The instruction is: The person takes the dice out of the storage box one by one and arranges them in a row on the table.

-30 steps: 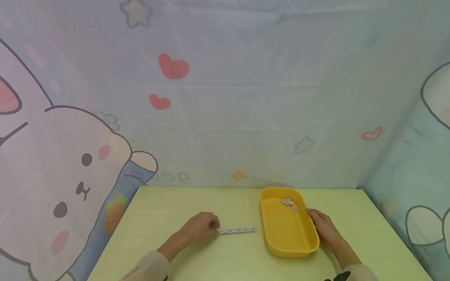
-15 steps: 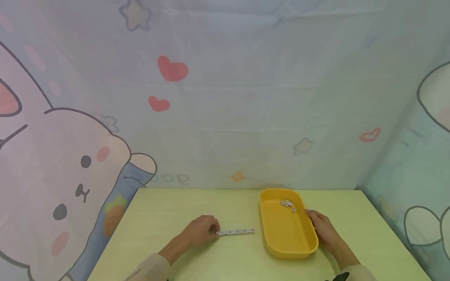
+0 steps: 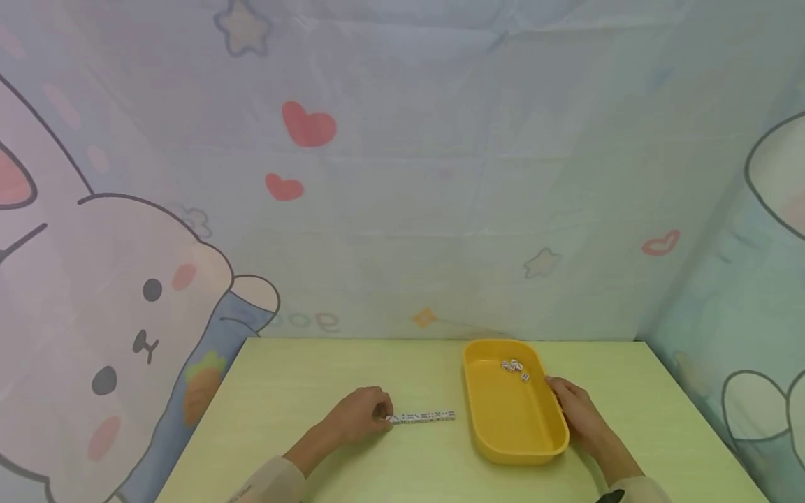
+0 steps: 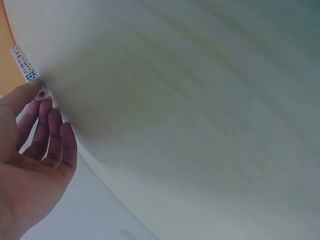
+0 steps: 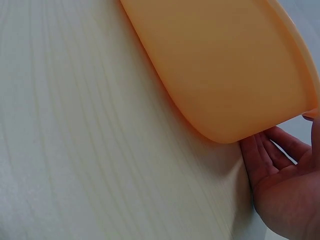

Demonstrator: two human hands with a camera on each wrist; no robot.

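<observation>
In the head view, a straight row of small white dice [image 3: 428,416] lies on the table. My left hand [image 3: 360,413] is at the row's left end, pinching a die [image 4: 42,93] between thumb and fingertips. That die shows a red dot in the left wrist view and sits right at the end of the row. To the right of the row stands a yellow tray [image 3: 516,426], with several loose dice [image 3: 514,365] near its far end. My right hand [image 3: 583,416] grips the tray's right side, thumb at the rim and fingers [image 5: 257,155] against the outer wall underneath.
The pale yellow-green table [image 3: 314,363] ends at the back against a cloth backdrop [image 3: 402,209] printed with hearts, stars and a rabbit. Another printed cloth [image 3: 755,314] hangs along the right side.
My left hand has lowered slightly, bringing the die down level with the row's left end. The right hand and the tray stay in place; the head view shifts a little.
</observation>
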